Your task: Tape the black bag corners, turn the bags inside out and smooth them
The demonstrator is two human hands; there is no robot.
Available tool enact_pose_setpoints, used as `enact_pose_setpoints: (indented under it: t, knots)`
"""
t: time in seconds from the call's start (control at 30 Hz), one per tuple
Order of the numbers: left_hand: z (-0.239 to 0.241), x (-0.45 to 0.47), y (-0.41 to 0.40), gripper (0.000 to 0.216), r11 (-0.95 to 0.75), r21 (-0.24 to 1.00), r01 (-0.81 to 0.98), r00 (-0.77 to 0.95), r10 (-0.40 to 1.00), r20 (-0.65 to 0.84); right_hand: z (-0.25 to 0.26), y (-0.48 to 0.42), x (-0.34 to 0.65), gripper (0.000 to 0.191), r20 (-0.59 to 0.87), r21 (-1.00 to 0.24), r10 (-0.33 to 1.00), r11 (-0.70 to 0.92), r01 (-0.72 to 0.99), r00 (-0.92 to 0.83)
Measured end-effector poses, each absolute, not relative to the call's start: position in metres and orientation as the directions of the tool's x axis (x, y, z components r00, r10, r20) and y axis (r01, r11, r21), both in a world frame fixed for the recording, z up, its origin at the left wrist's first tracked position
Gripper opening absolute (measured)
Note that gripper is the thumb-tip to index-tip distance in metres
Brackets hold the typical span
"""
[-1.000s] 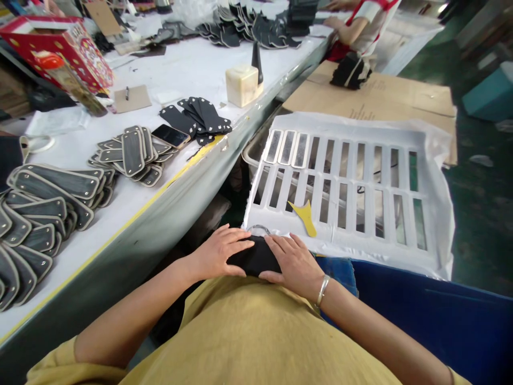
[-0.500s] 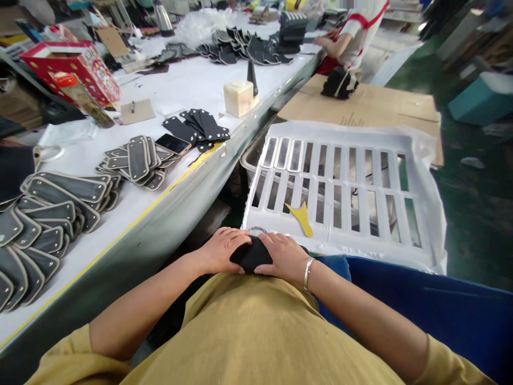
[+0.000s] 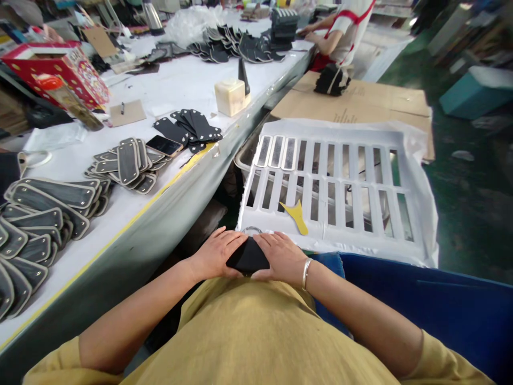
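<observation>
Compared with a second ago, the right hand (image 3: 282,256) is lying nearer the left hand (image 3: 216,254), and less of the black piece (image 3: 248,255) is showing between them; the three pale-edged strips (image 3: 276,152) are keeping their places in the white slotted tray (image 3: 340,243), so the handling seems to be staying with this one piece. It is sitting low before the yellow shirt (image 3: 248,331), just beside the tray's near left corner. Both hands are gripping it from opposite sides, fingers curving over the top and thumbs pressing along the near edge, apparently pinching it. The forearms are angling inward, and a silver bracelet (image 3: 305,274) is circling the right wrist.
</observation>
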State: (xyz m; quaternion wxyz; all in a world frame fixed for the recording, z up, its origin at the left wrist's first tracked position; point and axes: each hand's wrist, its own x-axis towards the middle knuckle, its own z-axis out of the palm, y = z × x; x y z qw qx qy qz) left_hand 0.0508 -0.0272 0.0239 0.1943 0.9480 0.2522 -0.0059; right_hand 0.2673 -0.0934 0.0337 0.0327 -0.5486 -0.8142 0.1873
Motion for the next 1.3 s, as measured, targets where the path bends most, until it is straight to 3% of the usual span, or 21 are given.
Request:
enact_pose_setpoints:
  t: [0.1,0.23,0.47,0.63,0.83,1.0,1.17,1.3]
  knots:
    - [0.027,0.059,-0.029,0.069,-0.739,0.395,0.545,0.833,0.531,-0.157,0.037,-0.087,0.296,0.076,-0.307,-0.374,0.891,0.211,0.903,-0.335]
    - [0.027,0.091,-0.033,0.044,-0.686,0.403,0.605,0.788,0.59,-0.179,0.04,-0.083,0.334,0.05,-0.497,-0.545,0.785,0.05,0.837,-0.37]
    - [0.026,0.149,-0.027,0.04,-0.687,0.47,0.554,0.833,0.46,-0.309,0.031,-0.102,0.354,0.041,-0.429,-0.663,0.845,-0.054,0.747,-0.32]
    - [0.022,0.168,-0.019,0.044,-0.635,0.538,0.554,0.832,0.4,-0.384,0.02,-0.127,0.362,0.048,-0.346,-0.852,0.886,-0.159,0.499,-0.308]
    - [0.016,0.175,-0.018,0.043,-0.629,0.574,0.524,0.852,0.37,-0.371,0.007,-0.157,0.331,0.042,-0.302,-0.869,0.952,-0.297,0.396,0.052]
    - [0.015,0.177,-0.019,0.044,-0.64,0.587,0.496,0.868,0.355,-0.348,-0.002,-0.161,0.3,0.029,-0.167,-0.906,0.934,-0.272,0.326,0.316]
    - [0.019,0.17,-0.023,0.048,-0.676,0.568,0.47,0.881,0.319,-0.349,0.002,-0.166,0.298,0.032,-0.187,-0.898,0.937,-0.284,0.335,0.294]
    - [0.027,0.161,-0.027,0.068,-0.712,0.53,0.46,0.88,0.29,-0.375,0.01,-0.175,0.31,0.046,-0.3,-0.877,0.94,-0.339,0.341,0.163]
